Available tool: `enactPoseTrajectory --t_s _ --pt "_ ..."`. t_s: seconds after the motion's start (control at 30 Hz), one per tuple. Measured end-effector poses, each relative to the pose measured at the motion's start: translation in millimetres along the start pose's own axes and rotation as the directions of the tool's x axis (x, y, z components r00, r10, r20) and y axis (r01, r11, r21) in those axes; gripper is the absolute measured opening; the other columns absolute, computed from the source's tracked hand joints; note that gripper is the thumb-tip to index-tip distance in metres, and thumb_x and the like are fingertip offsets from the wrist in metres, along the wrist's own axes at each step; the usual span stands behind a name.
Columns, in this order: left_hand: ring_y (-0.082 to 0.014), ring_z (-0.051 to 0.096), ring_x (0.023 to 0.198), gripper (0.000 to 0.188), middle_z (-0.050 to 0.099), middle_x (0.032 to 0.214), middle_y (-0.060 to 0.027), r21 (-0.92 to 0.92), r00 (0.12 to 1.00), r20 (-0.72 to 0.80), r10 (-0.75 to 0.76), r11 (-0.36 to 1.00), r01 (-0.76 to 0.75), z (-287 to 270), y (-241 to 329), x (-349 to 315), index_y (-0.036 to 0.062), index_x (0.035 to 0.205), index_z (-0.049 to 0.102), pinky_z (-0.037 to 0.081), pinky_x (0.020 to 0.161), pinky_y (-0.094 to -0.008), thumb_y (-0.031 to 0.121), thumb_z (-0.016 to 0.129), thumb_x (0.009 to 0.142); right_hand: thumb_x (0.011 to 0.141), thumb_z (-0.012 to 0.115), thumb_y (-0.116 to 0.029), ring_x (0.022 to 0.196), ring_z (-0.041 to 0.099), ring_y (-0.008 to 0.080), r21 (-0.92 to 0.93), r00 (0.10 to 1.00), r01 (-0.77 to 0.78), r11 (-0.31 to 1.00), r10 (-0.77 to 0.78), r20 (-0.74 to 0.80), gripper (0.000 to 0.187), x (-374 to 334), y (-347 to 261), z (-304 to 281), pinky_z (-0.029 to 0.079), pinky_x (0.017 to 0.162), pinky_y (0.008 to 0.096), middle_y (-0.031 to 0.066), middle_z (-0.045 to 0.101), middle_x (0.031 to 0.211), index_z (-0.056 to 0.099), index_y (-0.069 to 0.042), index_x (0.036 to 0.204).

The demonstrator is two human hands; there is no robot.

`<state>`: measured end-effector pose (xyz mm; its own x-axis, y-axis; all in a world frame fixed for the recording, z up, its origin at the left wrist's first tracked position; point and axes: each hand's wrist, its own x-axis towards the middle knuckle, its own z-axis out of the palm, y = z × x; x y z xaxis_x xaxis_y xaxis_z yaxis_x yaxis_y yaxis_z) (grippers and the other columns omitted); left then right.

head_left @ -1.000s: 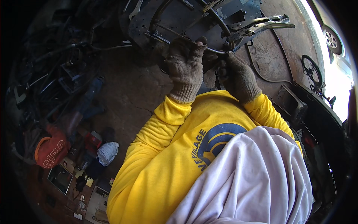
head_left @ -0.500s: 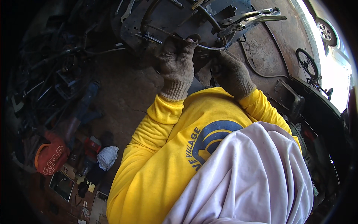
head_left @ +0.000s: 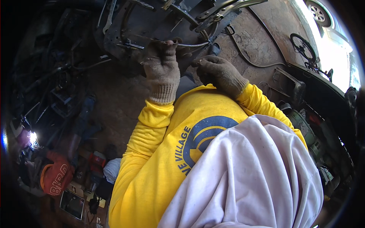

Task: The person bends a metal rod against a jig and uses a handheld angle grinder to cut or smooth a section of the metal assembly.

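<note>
Left hand forward at curved rod

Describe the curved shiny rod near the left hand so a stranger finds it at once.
At the picture's top is a dark metal plate. At its near edge is the gloved left hand; the shiny rod runs rightward from it. Unlike the straight bar left of that hand, the rod curves.

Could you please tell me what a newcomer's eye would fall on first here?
Probably the bright yellow shirt in the middle, with a pale cloth draped over its lower right. Above, the gloved left hand grips a curved metal rod. A white glare stands out at far left.
</note>
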<state>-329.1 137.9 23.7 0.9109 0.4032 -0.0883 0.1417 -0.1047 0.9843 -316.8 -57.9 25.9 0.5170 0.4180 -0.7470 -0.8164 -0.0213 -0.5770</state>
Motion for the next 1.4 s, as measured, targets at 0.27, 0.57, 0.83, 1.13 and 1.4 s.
enactPoseTrajectory --t_s 0.27,0.57,0.83,1.13,1.4 --pt "-0.0126 0.064 0.085 0.023 0.072 0.091 -0.0069 0.246 0.996 0.026 -0.087 0.966 0.078 -4.0 9.1 3.3 0.0020 0.095 0.064 0.050 0.078 -0.0289 0.024 0.070 0.096 0.101 0.060 -0.035 0.083 0.068 0.0154 -0.082 0.998 0.033 0.996 -0.038 -0.058 0.041 -3.7 -12.9 10.1 0.057 0.074 0.0282 0.0082 0.072 0.101 0.066 0.000 0.121" --pt "-0.0154 0.064 0.089 0.014 0.070 0.095 -0.0054 -0.132 0.994 -0.019 -0.107 0.986 0.104 -2.5 11.6 1.1 0.0046 0.097 0.065 0.050 0.086 -0.0300 0.016 0.072 0.093 0.103 0.057 -0.038 0.075 0.065 0.0148 0.321 1.000 0.016 0.947 -0.008 -0.024 0.040 8.0 -14.0 19.3 0.055 0.069 0.0291 0.0055 0.069 0.095 0.063 -0.002 0.119" --pt "-0.0208 0.065 0.073 0.028 0.068 0.080 -0.0100 -0.073 1.000 -0.015 0.011 0.997 -0.012 5.2 -5.5 2.7 0.0020 0.099 0.065 0.051 0.068 -0.0344 0.028 0.072 0.094 0.104 0.057 -0.028 0.075 0.061 0.0125 0.314 0.994 0.088 0.945 -0.102 0.027 0.025 16.8 -5.3 11.1 0.052 0.067 0.0252 0.0034 0.064 0.090 0.061 -0.005 0.112" --pt "-0.0219 0.072 0.083 0.021 0.073 0.093 -0.0119 -0.027 0.995 0.096 0.023 0.999 -0.020 1.2 12.9 0.3 0.0008 0.109 0.065 0.055 0.071 -0.0324 0.019 0.064 0.099 0.103 0.058 -0.029 0.079 0.061 0.0130 0.507 0.995 0.020 0.862 0.030 -0.091 0.024 11.7 -12.0 13.8 0.053 0.069 0.0266 0.0046 0.064 0.095 0.059 -0.007 0.113" --pt "-0.0119 0.070 0.082 0.021 0.074 0.099 -0.0061 -0.103 0.992 0.103 0.074 0.993 -0.063 4.2 5.8 -1.8 0.0009 0.115 0.064 0.056 0.071 -0.0266 0.014 0.066 0.098 0.105 0.055 -0.029 0.081 0.061 0.0110 0.443 0.999 0.032 0.896 -0.015 -0.041 0.029 12.0 -12.2 11.5 0.051 0.071 0.0247 0.0023 0.064 0.093 0.061 -0.004 0.119"
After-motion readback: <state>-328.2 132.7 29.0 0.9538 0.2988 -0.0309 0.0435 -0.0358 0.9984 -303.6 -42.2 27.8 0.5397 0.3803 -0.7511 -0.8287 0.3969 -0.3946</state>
